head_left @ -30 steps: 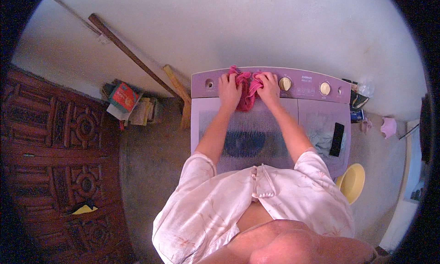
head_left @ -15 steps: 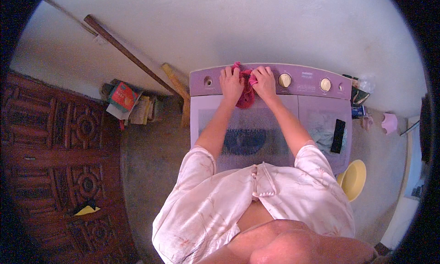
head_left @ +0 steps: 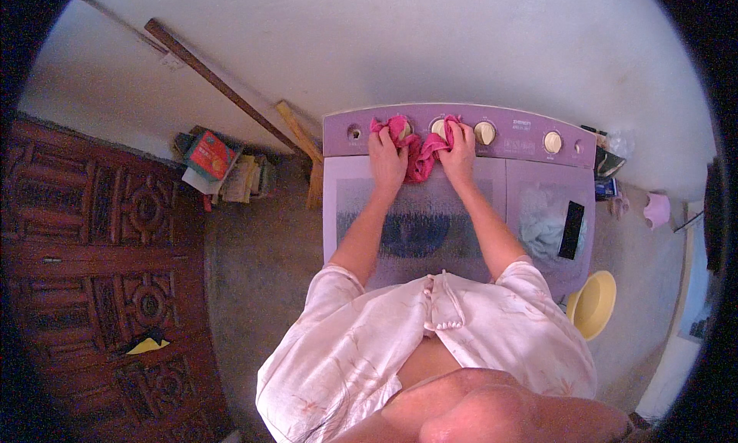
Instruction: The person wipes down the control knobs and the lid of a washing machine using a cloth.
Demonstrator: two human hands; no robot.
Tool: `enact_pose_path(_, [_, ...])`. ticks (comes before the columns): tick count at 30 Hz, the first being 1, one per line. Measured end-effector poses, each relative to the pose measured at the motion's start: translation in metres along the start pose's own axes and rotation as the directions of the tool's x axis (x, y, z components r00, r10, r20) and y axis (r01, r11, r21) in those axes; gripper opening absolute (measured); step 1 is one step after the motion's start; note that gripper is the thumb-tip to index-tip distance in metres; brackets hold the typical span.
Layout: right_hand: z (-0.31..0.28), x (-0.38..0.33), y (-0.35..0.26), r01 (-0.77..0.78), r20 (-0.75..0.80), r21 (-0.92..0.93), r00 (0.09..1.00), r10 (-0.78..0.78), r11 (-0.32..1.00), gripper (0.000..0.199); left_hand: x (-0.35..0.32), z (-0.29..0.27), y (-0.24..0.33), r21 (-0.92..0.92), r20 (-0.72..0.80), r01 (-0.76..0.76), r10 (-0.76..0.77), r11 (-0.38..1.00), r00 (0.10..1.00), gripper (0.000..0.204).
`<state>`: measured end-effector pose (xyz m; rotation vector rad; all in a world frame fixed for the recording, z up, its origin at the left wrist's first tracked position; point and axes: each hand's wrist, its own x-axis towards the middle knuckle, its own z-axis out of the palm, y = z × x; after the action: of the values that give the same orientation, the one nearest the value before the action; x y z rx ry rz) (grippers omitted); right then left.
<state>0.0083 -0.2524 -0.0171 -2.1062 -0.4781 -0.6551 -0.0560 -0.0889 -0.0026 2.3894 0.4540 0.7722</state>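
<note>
A bunched pink-red cloth (head_left: 420, 160) spans the gap between my two hands, over the purple control panel (head_left: 515, 135) of a washing machine. My left hand (head_left: 388, 160) is closed on one end of it, beside a cream knob. At the other end my right hand (head_left: 459, 154) grips the cloth, next to a second cream knob (head_left: 439, 127). Farther right on the panel are two more cream knobs, one close to my right hand (head_left: 484, 133) and one near the end (head_left: 553, 141). Below my hands lies the machine's see-through lid (head_left: 461, 212), speckled with drops.
Light-coloured laundry shows through the smaller right lid (head_left: 538, 231), which carries a black strip (head_left: 571, 230). A yellow basin (head_left: 593, 304) stands right of the machine. To the left are a wooden pole (head_left: 223, 85), stacked papers and boxes (head_left: 211, 155) and a carved brown door (head_left: 92, 281).
My hands have moved slightly apart. The cloth, earlier bunched mostly beneath my hands, now spreads wider, and the knobs beside my hands have come into sight.
</note>
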Motion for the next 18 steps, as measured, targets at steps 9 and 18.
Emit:
enact_pose_path(9, [-0.001,0.038,0.002,0.263,0.34,-0.039,0.911,-0.235,0.964,0.034,0.035,0.002,-0.004,0.075,0.045,-0.425,0.423,0.902,0.905,0.038])
enact_pose_path(18, [-0.011,-0.008,-0.003,-0.104,0.104,-0.003,0.989,0.103,0.995,0.059,-0.009,0.006,-0.019,0.013,-0.018,0.029,-0.029,0.999,0.999,0.054])
